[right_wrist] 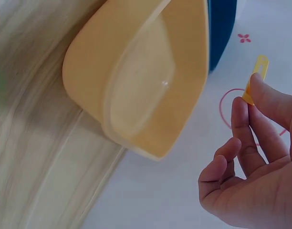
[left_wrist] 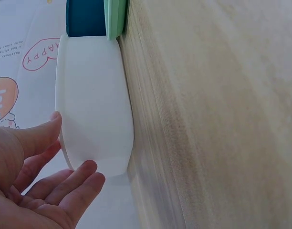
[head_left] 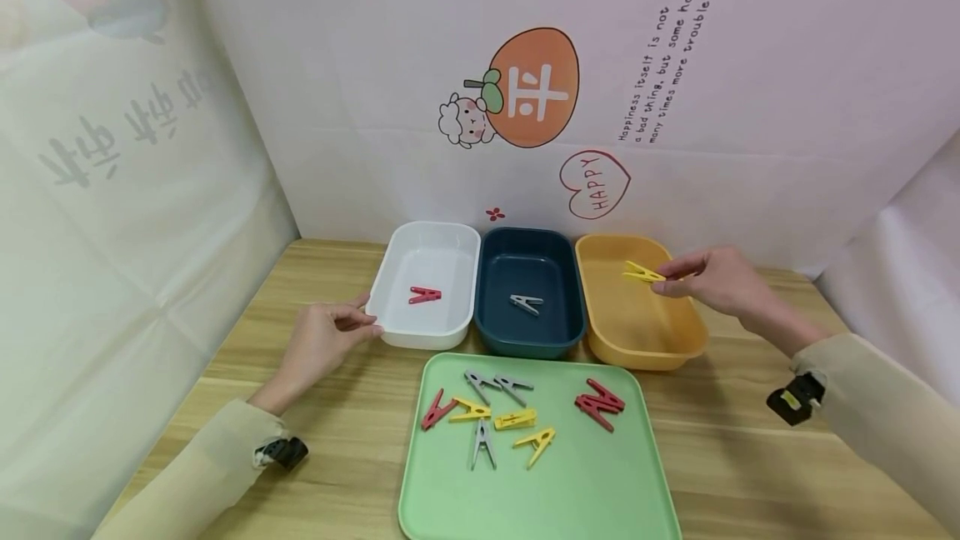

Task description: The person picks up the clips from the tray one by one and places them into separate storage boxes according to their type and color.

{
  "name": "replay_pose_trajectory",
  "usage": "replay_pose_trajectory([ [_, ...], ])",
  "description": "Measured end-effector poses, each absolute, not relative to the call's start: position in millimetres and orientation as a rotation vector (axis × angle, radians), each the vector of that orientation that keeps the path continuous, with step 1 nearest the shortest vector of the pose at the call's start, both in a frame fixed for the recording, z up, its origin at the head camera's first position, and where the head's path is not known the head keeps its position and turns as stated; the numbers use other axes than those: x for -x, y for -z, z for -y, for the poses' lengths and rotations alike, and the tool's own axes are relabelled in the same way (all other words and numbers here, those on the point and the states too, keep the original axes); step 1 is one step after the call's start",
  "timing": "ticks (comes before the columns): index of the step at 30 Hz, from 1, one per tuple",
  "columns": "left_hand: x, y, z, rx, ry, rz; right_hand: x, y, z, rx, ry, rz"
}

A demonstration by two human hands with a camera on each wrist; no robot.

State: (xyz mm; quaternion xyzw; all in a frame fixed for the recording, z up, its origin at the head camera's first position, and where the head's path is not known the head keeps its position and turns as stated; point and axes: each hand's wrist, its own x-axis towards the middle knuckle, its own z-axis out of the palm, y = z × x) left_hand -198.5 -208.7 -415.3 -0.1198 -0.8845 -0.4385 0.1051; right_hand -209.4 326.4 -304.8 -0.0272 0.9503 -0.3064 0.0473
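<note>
My right hand [head_left: 712,277] pinches a yellow clothespin [head_left: 642,272] between thumb and fingertips, above the yellow bin [head_left: 667,361]. In the right wrist view the clothespin [right_wrist: 260,69] sticks out past the thumb. My left hand [head_left: 318,344] holds the front left corner of the white bin [head_left: 423,338]; its thumb touches the rim in the left wrist view. A red clothespin [head_left: 425,295] lies in the white bin, a grey clothespin [head_left: 527,303] in the dark blue bin [head_left: 528,350]. No clothespin shows inside the yellow bin.
In front of the bins lies a green tray [head_left: 525,507] with several red, yellow and grey clothespins scattered over its far half. All stands on a wooden table [head_left: 345,448]. A printed white cloth [head_left: 375,107] hangs right behind the bins and along both sides.
</note>
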Motion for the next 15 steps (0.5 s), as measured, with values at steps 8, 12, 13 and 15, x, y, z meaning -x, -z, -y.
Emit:
replay_pose_trajectory([
  [8,198,416,208,0.351,1.307,2.607,226,314,-331,0.083,0.916,-2.86],
  [12,198,416,208,0.349,1.299,2.61,231,319,-331,0.09,0.937,-2.847],
  [13,198,415,208,0.349,1.3,2.61,233,321,-331,0.09,0.939,-2.845],
  [15,198,415,208,0.347,1.308,2.608,235,323,-331,0.09,0.949,-2.838],
])
